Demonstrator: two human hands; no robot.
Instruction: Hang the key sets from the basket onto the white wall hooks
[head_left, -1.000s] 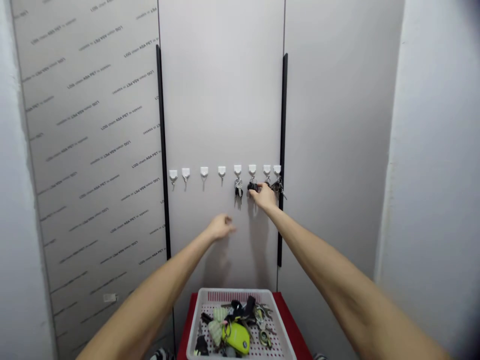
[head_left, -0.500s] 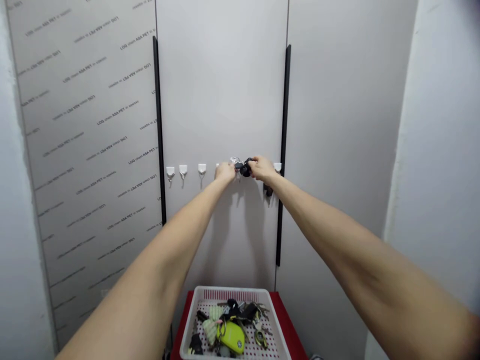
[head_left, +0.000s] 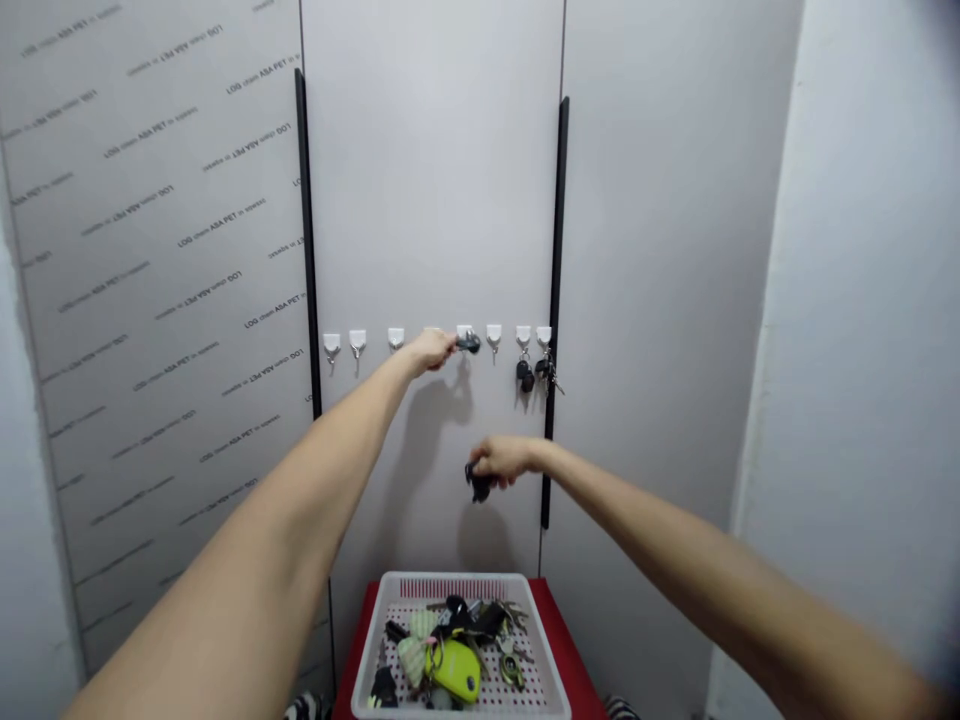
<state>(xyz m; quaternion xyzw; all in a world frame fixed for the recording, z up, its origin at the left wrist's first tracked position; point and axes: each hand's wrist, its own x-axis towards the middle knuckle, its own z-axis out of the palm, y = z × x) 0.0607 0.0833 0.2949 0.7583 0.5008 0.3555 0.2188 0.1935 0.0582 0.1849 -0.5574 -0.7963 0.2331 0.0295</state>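
Note:
A row of small white wall hooks point(head_left: 395, 338) runs across the middle cabinet door. My left hand point(head_left: 430, 349) is raised to the hook row, its fingers pinched on a dark key bunch point(head_left: 469, 344) at the hook there. My right hand point(head_left: 502, 461) is lower, in front of the door, closed round a black key fob point(head_left: 479, 486). Two more key bunches point(head_left: 535, 372) hang from the two rightmost hooks. The hook between them and my left hand is bare.
Below stands a white perforated basket point(head_left: 377, 648) on a red surface point(head_left: 568, 665), holding several keys and a lime-green key case point(head_left: 454, 670). Tall grey cabinet doors with black vertical handles point(head_left: 555, 300) fill the view. White walls close in left and right.
My right hand has taken the black key fob off its hook and dropped down toward the basket. My left hand has risen to the hook row and pinched the neighbouring key bunch.

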